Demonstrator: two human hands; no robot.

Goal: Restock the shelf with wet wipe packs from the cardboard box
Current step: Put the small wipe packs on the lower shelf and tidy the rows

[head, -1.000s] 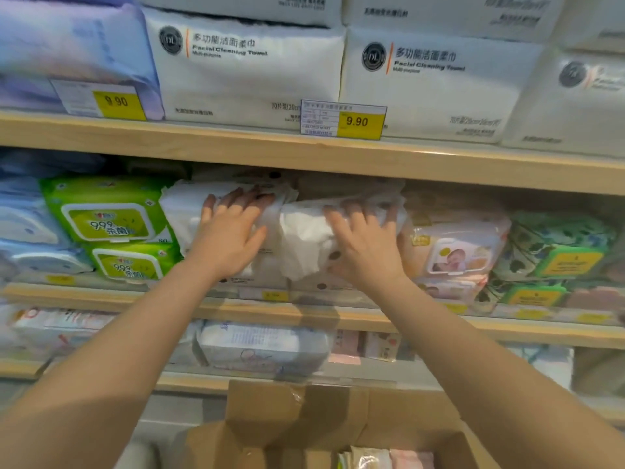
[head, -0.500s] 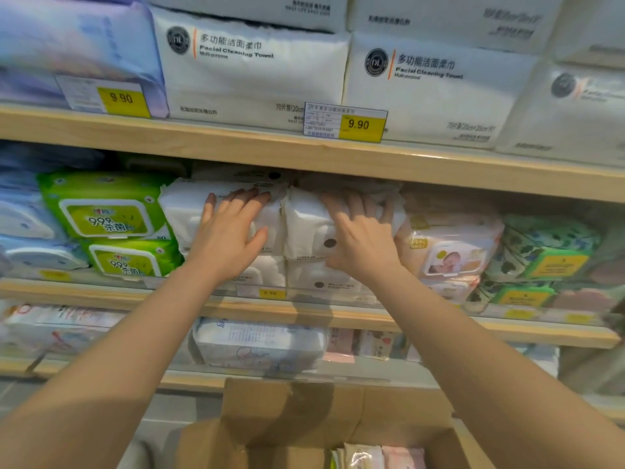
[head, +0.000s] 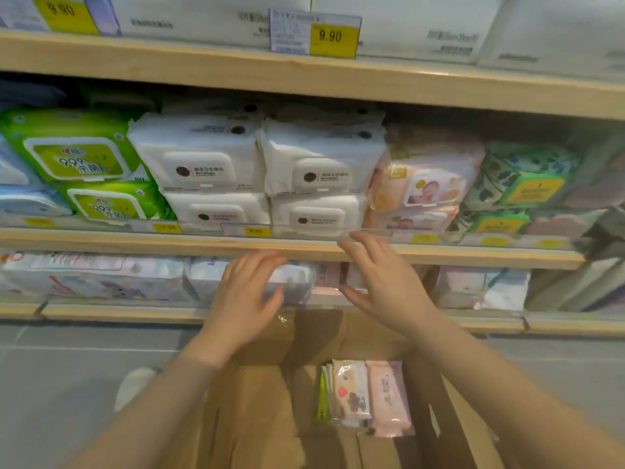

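Two stacks of white wet wipe packs sit side by side on the middle shelf, the right stack touching the left one. My left hand and my right hand hang empty in front of the lower shelf, fingers spread, below those packs. Under my arms stands the brown cardboard box, its top open. Inside it, near the right wall, stand a few slim packs: a pink one, a cream one and a green-edged one.
Green packs lie left of the white ones, baby-print packs and leaf-print packs to the right. The top shelf carries large white packs and 9.90 price tags. Grey floor flanks the box.
Both hands have let go of the white packs on the middle shelf and dropped down toward the box. The view has tilted downward.
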